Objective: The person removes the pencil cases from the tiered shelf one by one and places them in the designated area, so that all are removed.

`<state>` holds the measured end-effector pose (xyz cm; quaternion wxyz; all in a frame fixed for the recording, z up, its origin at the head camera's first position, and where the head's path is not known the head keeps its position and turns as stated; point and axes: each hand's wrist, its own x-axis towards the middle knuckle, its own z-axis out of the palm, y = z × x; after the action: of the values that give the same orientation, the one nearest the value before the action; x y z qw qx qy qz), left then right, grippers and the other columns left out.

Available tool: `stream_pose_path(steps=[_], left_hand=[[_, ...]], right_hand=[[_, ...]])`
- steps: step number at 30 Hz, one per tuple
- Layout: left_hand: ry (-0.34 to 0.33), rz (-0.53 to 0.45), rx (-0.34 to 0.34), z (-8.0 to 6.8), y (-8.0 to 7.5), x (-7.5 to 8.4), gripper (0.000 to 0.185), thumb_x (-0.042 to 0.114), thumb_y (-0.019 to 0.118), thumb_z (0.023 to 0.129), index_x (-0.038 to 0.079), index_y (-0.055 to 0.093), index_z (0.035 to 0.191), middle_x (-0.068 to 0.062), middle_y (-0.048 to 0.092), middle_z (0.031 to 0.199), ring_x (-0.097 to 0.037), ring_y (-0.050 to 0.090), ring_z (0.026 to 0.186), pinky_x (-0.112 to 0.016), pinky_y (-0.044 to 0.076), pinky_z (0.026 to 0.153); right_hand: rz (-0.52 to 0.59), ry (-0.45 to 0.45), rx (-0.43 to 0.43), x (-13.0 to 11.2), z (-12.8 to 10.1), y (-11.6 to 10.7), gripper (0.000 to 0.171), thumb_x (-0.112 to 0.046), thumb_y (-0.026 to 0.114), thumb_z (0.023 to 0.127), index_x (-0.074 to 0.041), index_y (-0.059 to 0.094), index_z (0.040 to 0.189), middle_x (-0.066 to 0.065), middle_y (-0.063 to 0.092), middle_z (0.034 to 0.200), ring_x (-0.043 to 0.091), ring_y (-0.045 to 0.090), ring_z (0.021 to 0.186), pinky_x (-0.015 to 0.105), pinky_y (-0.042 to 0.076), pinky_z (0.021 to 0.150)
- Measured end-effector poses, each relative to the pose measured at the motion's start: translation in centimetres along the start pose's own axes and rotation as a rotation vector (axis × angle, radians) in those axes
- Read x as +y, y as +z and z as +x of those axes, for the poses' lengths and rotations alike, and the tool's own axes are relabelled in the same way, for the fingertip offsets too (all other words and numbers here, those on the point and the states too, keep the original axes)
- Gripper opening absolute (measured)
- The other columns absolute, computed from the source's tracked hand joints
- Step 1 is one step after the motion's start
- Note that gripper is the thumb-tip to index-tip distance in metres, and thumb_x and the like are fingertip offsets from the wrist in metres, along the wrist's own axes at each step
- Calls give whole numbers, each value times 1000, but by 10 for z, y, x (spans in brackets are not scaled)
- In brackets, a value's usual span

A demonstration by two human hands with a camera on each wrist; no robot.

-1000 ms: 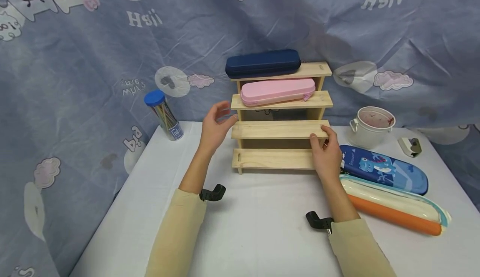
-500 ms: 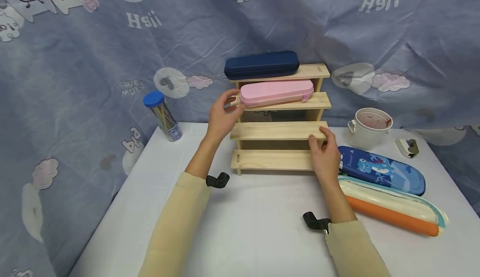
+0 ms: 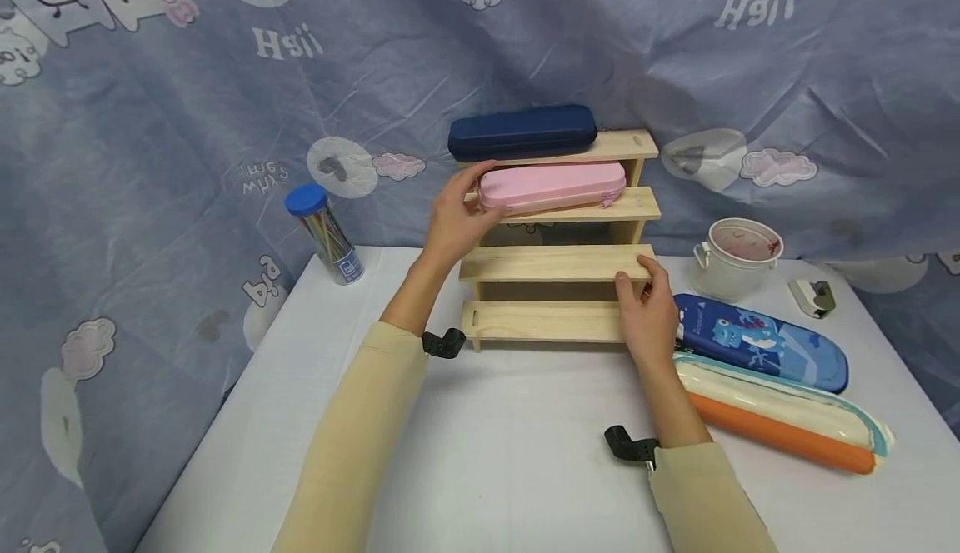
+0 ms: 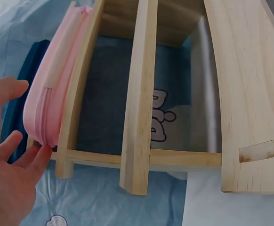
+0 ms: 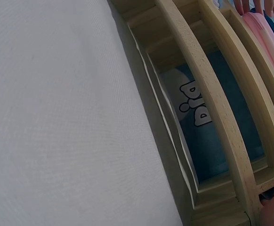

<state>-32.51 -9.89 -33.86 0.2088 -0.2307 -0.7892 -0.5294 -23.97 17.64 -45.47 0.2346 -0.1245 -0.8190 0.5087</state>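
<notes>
In the head view my left hand point(image 3: 457, 220) reaches the left end of a pink zippered pencil case point(image 3: 552, 187), which lies on the second tier from the top of a wooden step shelf point(image 3: 555, 263). In the left wrist view the fingers are spread, and one fingertip point(image 4: 47, 151) is right at the case's near end. A dark navy case point(image 3: 522, 132) lies on the top tier behind it. My right hand point(image 3: 650, 320) grips the shelf's right end, thumb in front and fingers curled at the third tier; most of it is outside the right wrist view.
Right of the shelf lie a blue dinosaur case point(image 3: 761, 342) and a clear-topped orange case point(image 3: 783, 411). A white pot point(image 3: 723, 274) and a small white-and-grey object point(image 3: 812, 296) stand behind. At left stands a blue-lidded tube of sticks point(image 3: 327, 236). A printed curtain hangs behind.
My left hand has moved up and right from beside the shelf to the pink pencil case's left end. The right hand has kept its grip on the shelf.
</notes>
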Motion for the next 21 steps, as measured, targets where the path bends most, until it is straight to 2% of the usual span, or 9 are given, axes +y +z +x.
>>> stream_pose_path(steps=[5, 10, 16, 21], left_hand=[[-38, 58, -26, 6, 5, -5, 65, 8, 82, 74, 15, 57, 134, -4, 45, 135, -18, 48, 119, -28, 50, 90], [-90, 149, -68, 9, 6, -9, 63, 18, 84, 74, 20, 58, 132, -6, 44, 135, -18, 53, 110, -24, 51, 86], [-114, 135, -78, 8, 6, -12, 52, 20, 82, 77, 15, 62, 124, -8, 46, 131, -18, 54, 111, -20, 48, 90], [-123, 105, -50, 5, 7, -14, 51, 19, 84, 74, 14, 64, 121, -9, 46, 126, -21, 59, 103, -26, 50, 89]], right_hand=[[2, -8, -9, 1, -1, 0, 55, -52, 55, 92, -28, 47, 140, 10, 57, 127, 25, 51, 105, 44, 40, 89], [10, 2, -12, 2, -1, 1, 56, -54, 55, 91, -28, 46, 141, 9, 55, 131, 24, 51, 109, 45, 40, 92], [7, 7, -11, 1, 0, 1, 57, -54, 55, 91, -29, 46, 141, 8, 54, 133, 24, 50, 112, 46, 40, 95], [10, 14, -13, 1, -1, 0, 56, -53, 55, 92, -28, 46, 141, 8, 54, 134, 24, 50, 112, 46, 40, 95]])
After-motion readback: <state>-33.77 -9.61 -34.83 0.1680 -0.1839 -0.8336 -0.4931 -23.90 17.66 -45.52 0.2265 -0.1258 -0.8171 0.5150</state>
